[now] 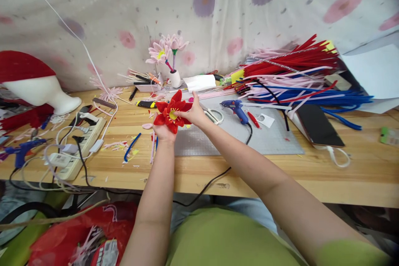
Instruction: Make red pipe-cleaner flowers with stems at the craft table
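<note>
— What do we have in our hands?

— Our left hand [164,132] is cupped under a fuzzy red pipe-cleaner flower with pointed petals and a yellow centre [171,112], fingers curled shut around its base from below. We hold it raised just above the pale wooden surface [218,170].

— And our right hand [193,112]?

— It reaches in from the right, fingertips pinched closed on a petal at the flower's right edge, thumb pointing up.

— What lies around it?

— Just beyond the flower, a grey gridded cutting mat [268,139] carries white-handled scissors [214,115] and a blue plastic glue gun [237,110] with a black cord. A heap of long red, pink and blue pipe cleaners [299,79] is piled to the right. Behind, a small white vase [174,78] holds pink fuzzy flowers [165,50]. To the left we see a white power strip [81,139] tangled in cables.
</note>
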Available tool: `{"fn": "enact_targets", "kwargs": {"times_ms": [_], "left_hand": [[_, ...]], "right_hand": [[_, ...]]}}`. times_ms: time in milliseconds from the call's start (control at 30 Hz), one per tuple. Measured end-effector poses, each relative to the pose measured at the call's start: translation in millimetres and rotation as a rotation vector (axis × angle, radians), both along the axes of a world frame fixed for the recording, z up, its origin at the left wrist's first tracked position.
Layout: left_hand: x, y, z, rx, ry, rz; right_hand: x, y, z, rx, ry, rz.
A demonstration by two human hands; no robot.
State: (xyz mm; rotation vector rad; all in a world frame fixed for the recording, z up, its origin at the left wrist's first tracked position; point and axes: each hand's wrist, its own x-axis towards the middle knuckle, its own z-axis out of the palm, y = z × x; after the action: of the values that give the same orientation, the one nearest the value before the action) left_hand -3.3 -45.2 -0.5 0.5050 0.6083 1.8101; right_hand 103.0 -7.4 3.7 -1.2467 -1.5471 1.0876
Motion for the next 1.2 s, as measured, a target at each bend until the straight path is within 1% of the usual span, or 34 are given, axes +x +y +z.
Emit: {"fn": "enact_targets", "kwargs": {"times_ms": [167, 333, 433, 600, 800, 900, 1033, 1200], "left_hand": [[2.2, -0.5, -5.1, 0.003, 0.039, -0.002], [2.0, 0.0, -6.1, 0.030, 0.061, -0.004], [0.0, 1.1, -3.6, 0.047, 0.059, -0.020], [-0.3, 2.3, 4.0, 0.070, 0.066, -0.028], [5.3, 3.3, 9.7, 0.066, 0.087, -0.004], [5.1, 4.8, 10.1, 0.068, 0.078, -0.003], [3.9, 6.0, 7.4, 0.050, 0.103, -0.004], [5.6, 6.4, 3.8, 0.051, 0.103, -0.030]], "right_hand": [[-1.6, -1.1, 0.4, -0.025, -0.149, -0.072], [-3.1, -4.5, 4.5, -0.018, -0.196, -0.086], [-2.3, -2.6, 3.8, -0.020, -0.178, -0.073], [-0.8, 0.6, 1.5, 0.049, -0.143, -0.050], [-1.3, -0.9, 0.3, 0.020, -0.167, -0.060], [-2.0, 0.5, -1.4, 0.071, -0.125, -0.089], [-4.5, 3.6, -0.4, 0.157, -0.085, -0.172], [-7.9, 4.7, 2.8, 0.166, -0.127, -0.186]]}}
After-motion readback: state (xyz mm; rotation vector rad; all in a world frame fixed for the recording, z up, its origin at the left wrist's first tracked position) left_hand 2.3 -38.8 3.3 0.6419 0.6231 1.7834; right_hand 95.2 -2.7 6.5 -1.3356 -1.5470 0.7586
